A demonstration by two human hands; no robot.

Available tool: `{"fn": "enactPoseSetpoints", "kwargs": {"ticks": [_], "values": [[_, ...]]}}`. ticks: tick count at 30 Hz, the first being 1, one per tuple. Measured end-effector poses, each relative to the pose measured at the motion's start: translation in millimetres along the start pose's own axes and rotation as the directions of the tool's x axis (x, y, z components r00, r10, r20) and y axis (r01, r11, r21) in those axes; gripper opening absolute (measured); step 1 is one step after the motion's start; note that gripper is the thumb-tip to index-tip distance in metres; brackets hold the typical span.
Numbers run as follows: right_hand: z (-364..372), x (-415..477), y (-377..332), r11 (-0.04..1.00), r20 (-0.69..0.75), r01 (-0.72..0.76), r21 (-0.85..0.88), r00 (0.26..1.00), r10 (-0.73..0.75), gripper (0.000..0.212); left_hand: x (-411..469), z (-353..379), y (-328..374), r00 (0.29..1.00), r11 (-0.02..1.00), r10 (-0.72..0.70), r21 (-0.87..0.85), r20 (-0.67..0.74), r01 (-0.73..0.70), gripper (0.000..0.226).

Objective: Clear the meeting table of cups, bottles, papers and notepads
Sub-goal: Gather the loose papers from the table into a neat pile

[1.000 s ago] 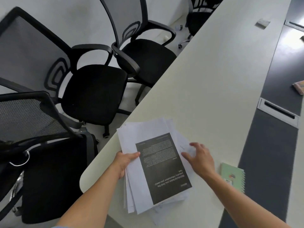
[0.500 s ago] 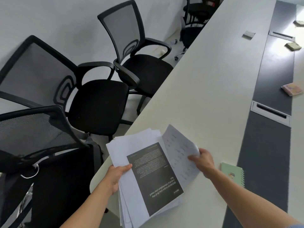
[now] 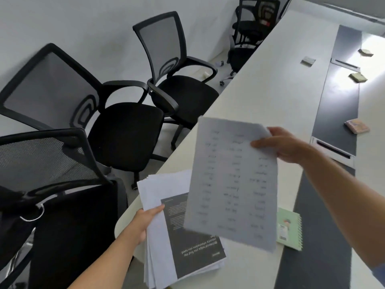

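Long white bench (image 3: pixel 260 97) with a dark centre strip; black mesh chairs (image 3: pixel 125 130) alongside. Paper stack (image 3: pixel 154 192) overhangs the near corner, left hand (image 3: pixel 145 220) gripping its side edge, thumb on top. Judged light but floppy, prone to fanning; support from beneath advised. Single sheet (image 3: pixel 233 180) held above it, pinched at its top corner by the right hand (image 3: pixel 281 144); limp, easily creased. Green spiral notepad (image 3: pixel 290 232) lies flat just beside, stiffer; take by an edge. Small pads (image 3: pixel 356 126) lie further along.

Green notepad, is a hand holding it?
No, the notepad lies on the table, partly behind the sheet the right hand holds.
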State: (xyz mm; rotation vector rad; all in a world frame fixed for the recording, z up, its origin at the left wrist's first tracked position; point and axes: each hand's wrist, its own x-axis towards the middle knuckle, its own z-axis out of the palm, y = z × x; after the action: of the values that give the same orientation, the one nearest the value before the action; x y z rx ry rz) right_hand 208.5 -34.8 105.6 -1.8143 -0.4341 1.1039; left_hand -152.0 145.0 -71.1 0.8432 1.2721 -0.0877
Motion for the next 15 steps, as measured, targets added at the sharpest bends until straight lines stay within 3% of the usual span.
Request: {"fn": "enactPoseSetpoints", "kwargs": {"ticks": [2, 5, 7, 11, 15], "values": [[33.4, 14.6, 19.7, 0.996, 0.115, -0.074, -0.054, 0.99, 0.08, 0.035, -3.4, 2.4, 3.1, 0.998, 1.0, -0.007, -0.025, 0.069, 0.008, 0.05], [90.4, 38.4, 57.5, 0.984, 0.14, -0.134, -0.117, 0.979, 0.15, 0.033, -7.7, 1.4, 6.6, 0.98, 0.998, -0.041, -0.036, 0.194, 0.048, 0.062], [128.2, 53.3, 83.7, 0.983, 0.078, -0.134, -0.127, 0.986, 0.145, 0.034, -8.3, -0.2, 4.9, 0.979, 0.999, -0.02, -0.039, 0.202, 0.029, 0.057], [160.3, 60.2, 113.1, 0.99, -0.102, -0.138, 0.005, 0.985, 0.137, 0.08, -11.7, 3.1, 2.5, 0.991, 1.0, 0.003, -0.025, 0.134, 0.0, 0.042], [135.6, 28.6, 146.3, 0.943, -0.215, -0.313, 0.11, 0.919, 0.33, 0.083, -28.2, 13.7, 16.3, 0.966, 0.999, 0.027, 0.021, 0.259, -0.033, 0.034]]}}
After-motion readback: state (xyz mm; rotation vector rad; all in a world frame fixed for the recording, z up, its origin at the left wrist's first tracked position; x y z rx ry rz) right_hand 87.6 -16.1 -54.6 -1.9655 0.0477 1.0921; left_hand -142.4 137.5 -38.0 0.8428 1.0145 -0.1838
